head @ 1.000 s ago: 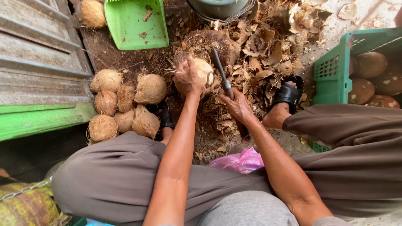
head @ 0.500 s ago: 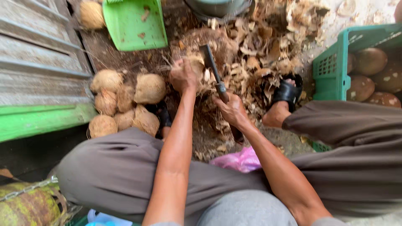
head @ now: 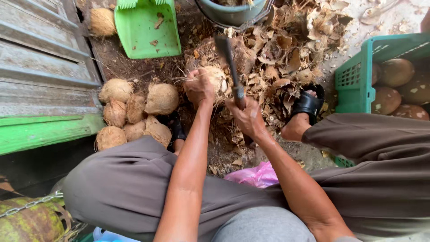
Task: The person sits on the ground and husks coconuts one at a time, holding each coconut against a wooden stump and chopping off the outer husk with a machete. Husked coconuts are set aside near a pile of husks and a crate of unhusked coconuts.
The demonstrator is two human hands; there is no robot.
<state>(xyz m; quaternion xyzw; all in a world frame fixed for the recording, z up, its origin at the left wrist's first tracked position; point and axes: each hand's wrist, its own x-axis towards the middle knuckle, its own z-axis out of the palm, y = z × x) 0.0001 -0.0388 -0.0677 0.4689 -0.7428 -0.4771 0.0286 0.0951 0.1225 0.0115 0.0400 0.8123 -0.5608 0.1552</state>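
Note:
My left hand [head: 198, 87] grips a husked, fibrous coconut [head: 217, 78] on the ground between my knees. My right hand [head: 247, 117] is closed around the handle of a heavy chopping knife [head: 229, 60]. Its dark blade rises above and just right of the coconut. The blade is motion-blurred, and I cannot tell whether it touches the nut.
A pile of several husked coconuts [head: 134, 112] lies at left beside a green-edged wooden platform [head: 42, 89]. A green dustpan [head: 145, 27] and a grey bucket [head: 233, 13] sit beyond. Dry husk scraps [head: 286, 49] cover the ground. A green crate [head: 358, 76] with brown coconuts stands right. A pink bag [head: 255, 175] lies near.
The knife has swung from lying against the coconut's right side to standing raised above it. My left hand stays on the nut. The view has shifted slightly.

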